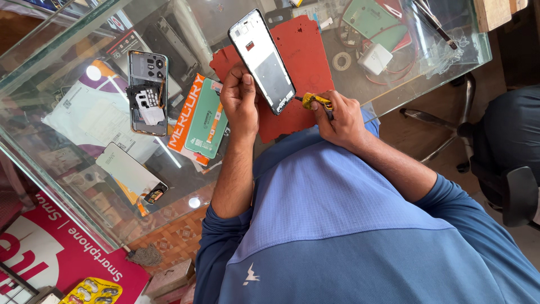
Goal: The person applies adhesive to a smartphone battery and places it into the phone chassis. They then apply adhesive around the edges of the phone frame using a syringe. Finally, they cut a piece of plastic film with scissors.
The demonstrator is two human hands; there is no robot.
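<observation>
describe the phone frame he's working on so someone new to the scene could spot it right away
Start at the glass table and find the red mat near its middle. The phone frame lies tilted on that mat, steadied by the left hand, while the right hand puts a yellow-handled tool to its lower end. Unlike the opened phone further left, it is a bare black-edged shell, pale inside.

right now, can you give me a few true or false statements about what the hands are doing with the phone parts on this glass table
1. The left hand steadies a phone frame on a red mat. True.
2. The right hand holds a pair of scissors. False: it holds a yellow-handled tool whose tip meets the frame's lower end.
3. An opened phone body lies on the glass to the left. True.
4. The white charger block sits on the red mat. False: it lies on the glass beyond the mat.
</observation>
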